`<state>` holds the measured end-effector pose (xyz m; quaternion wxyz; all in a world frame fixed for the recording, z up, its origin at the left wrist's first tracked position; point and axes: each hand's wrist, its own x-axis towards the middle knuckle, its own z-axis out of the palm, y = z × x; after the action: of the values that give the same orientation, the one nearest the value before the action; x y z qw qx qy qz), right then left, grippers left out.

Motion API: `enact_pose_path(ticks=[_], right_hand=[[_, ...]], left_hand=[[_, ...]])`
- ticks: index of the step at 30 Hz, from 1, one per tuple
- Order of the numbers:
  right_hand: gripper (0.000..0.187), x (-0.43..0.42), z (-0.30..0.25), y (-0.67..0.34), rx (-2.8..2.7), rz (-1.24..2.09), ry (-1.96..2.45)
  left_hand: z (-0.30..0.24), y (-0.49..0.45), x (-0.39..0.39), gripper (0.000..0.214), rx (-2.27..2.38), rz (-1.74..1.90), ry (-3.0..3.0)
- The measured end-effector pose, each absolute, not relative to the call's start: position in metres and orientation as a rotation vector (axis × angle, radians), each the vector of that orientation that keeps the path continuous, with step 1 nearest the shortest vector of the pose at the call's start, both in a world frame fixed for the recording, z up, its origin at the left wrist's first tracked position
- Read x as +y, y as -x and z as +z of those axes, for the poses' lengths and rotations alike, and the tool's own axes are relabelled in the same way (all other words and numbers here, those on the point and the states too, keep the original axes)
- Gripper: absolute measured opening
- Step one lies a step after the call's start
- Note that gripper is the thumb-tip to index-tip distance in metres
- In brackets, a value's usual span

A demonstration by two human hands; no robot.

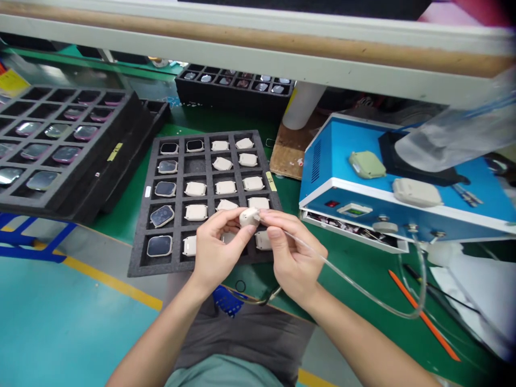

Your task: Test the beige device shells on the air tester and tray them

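My left hand (220,250) is closed round a cream-coloured smartwatch case (249,216), held above the front of a grey foam tray (139,250). The fingers of my right hand (296,258) pinch the end of a clear tube (358,287) against the side of that case. Its tip is hidden by my fingers. In the tray's compartments lie several cream watch cases, some with dark screens facing up, such as one watch (159,246) at the front left. The tube curves to the right and runs up to the front of a blue machine (363,209).
On the machine sit a green watch case (366,164), a cream one (417,192) and a clear plastic cup (443,134). An orange stick (423,314) lies on the green mat. Stacked foam trays (92,183) stand at left. A shelf edge (242,45) crosses above.
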<state>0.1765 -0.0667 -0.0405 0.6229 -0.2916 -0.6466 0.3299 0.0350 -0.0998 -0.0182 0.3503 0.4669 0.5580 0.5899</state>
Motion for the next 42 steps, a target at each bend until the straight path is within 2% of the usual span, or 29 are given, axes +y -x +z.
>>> enact_pose_path(ticks=[42], right_hand=[[0.015,-0.058,-0.036,-0.172,-1.482,0.759,0.657]], left_hand=[[-0.017,-0.031,-0.094,0.029,1.507,1.562,-1.257]])
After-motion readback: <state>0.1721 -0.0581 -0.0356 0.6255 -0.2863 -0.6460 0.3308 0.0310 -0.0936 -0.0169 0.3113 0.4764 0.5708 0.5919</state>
